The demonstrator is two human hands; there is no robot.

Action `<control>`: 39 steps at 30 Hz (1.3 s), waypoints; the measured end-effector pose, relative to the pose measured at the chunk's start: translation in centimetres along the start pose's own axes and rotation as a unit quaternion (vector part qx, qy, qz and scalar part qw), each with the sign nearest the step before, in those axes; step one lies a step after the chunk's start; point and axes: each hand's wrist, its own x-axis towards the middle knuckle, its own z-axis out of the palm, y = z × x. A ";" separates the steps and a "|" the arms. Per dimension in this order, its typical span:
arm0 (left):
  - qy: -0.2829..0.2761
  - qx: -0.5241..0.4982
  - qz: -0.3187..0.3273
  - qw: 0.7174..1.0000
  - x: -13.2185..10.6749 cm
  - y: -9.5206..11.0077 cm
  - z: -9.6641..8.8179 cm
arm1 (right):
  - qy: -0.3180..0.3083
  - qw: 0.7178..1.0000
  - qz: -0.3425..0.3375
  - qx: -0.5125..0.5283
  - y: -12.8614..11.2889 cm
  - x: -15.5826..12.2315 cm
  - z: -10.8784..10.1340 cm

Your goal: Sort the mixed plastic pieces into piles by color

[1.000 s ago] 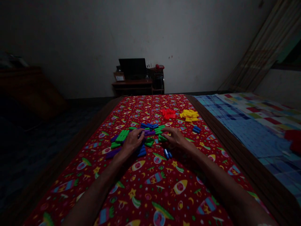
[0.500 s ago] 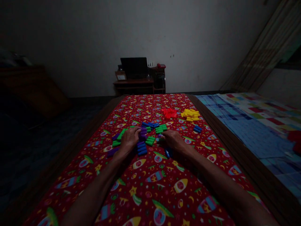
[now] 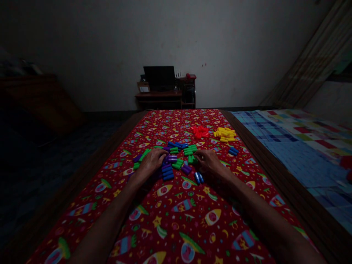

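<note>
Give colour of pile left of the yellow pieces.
Red plastic pieces; head view shows them.

left hand [image 3: 152, 162]: palm down, slightly curled | right hand [image 3: 209, 162]: palm down, slightly curled | left forearm [image 3: 110, 216], right forearm [image 3: 264, 216]: bare, angled inward

My left hand [image 3: 151, 164], 1; my right hand [image 3: 210, 163], 1; red heap [image 3: 200, 132], 1, far; yellow heap [image 3: 224, 134], 1, far; blue pegs [image 3: 199, 178], 2, near right; screen [image 3: 158, 78], 1, far.

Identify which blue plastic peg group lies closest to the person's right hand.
The pair of blue pegs just below the right hand, on the person's side of it; the other blue pair lies further right, clear of the hand.
</note>
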 end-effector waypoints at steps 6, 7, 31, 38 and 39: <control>-0.104 0.001 -0.022 0.994 -0.1 0.7 -4.1 | -0.017 0.999 -0.039 -0.033 -1.1 -0.3 -0.1; -0.132 0.003 -0.017 0.991 -0.4 0.9 -4.5 | -0.028 0.998 -0.043 -0.037 -1.4 -0.4 -0.2; -0.144 0.032 -0.005 0.989 -1.4 -0.1 -3.0 | 0.003 0.984 0.134 -0.120 4.5 0.4 -7.1; -0.119 0.070 0.000 0.990 -1.6 1.7 -2.4 | -0.055 0.961 0.248 -0.113 11.2 -2.2 -10.5; -0.112 0.062 -0.012 0.992 -1.6 1.7 -2.5 | -0.050 0.961 0.247 -0.116 11.3 -2.3 -10.5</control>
